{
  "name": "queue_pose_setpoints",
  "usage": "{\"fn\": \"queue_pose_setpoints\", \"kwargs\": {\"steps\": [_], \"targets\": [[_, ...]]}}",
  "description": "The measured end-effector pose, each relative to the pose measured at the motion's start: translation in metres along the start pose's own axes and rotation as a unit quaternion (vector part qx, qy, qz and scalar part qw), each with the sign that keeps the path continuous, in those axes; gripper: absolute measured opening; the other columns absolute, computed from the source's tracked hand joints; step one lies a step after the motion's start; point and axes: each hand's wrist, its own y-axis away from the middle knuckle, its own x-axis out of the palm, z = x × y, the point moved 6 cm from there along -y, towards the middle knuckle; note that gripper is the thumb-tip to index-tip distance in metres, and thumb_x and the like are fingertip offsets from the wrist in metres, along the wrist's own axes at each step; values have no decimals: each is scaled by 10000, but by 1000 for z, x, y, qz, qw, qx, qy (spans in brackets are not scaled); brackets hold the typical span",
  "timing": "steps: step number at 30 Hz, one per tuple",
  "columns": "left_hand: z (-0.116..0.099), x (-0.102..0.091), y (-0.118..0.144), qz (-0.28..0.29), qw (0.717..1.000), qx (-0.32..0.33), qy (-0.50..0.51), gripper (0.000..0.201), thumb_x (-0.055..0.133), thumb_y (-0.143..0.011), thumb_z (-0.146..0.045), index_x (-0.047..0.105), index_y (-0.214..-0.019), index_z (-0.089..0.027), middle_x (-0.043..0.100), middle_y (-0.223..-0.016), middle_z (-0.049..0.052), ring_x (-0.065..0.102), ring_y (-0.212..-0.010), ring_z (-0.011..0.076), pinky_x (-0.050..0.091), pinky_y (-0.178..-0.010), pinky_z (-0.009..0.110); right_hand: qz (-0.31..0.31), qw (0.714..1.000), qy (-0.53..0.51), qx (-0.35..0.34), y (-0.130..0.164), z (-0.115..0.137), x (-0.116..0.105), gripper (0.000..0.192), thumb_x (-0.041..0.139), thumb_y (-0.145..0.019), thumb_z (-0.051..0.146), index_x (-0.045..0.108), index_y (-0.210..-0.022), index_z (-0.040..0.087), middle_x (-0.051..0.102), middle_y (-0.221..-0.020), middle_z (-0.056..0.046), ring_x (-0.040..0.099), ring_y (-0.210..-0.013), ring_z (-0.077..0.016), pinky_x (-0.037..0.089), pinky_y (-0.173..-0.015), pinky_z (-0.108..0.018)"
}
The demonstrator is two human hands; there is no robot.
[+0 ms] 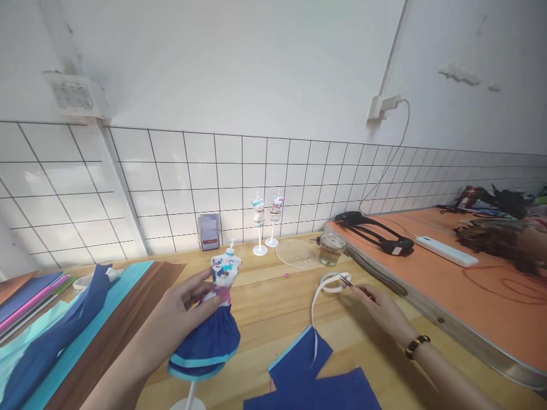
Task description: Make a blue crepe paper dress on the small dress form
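My left hand [188, 307] is wrapped round the waist of a small dress-form mannequin [225, 274]. The mannequin wears a dark blue skirt [209, 341] with light blue trim and stands on a white base. On the right, my right hand [378, 304] pinches a thin dark tool, which looks like tweezers [347, 281]. Its tip is at a roll of narrow white tape [329, 283], though whether it grips the tape I cannot tell. A loose tape end trails down over dark blue fabric pieces [299, 359], one edged in light blue.
Behind stand two more small mannequins [258, 213], a phone [209, 230], a clear round mat [297, 254] and a glass of liquid [332, 249]. Coloured fabric strips [85, 319] lie at left. An orange-topped table [470, 296] at right holds a black headband-like device [376, 233] and a white power bank [447, 251].
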Motion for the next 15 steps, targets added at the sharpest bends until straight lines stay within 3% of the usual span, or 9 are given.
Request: {"fn": "queue_pose_setpoints", "kwargs": {"steps": [6,12,15], "targets": [[-2,3,2,-24,999,-9,21,677,716,-679,-486,509,-1293,-291,738,-1050,6,672,-980,247,537,-825,247,-25,998,57,-22,9,-30,7,429,424,-847,537,670,-901,190,712,-913,-124,640,-860,-300,484,-763,-388],[1,7,0,-22,999,-28,35,637,726,-681,-452,544,-1267,-280,747,-1024,12,673,-982,254,544,-837,256,-42,991,107,-63,17,-36,14,421,448,-848,544,685,-935,208,697,-855,-116,635,-843,-289,486,-770,-397],[2,6,1,-50,997,-49,45,668,730,-674,-441,528,-1283,-256,745,-1028,28,667,-998,265,550,-832,266,-47,988,127,-80,18,-37,13,408,452,-852,535,690,-936,215,689,-839,-111,630,-831,-284,490,-762,-401]]}}
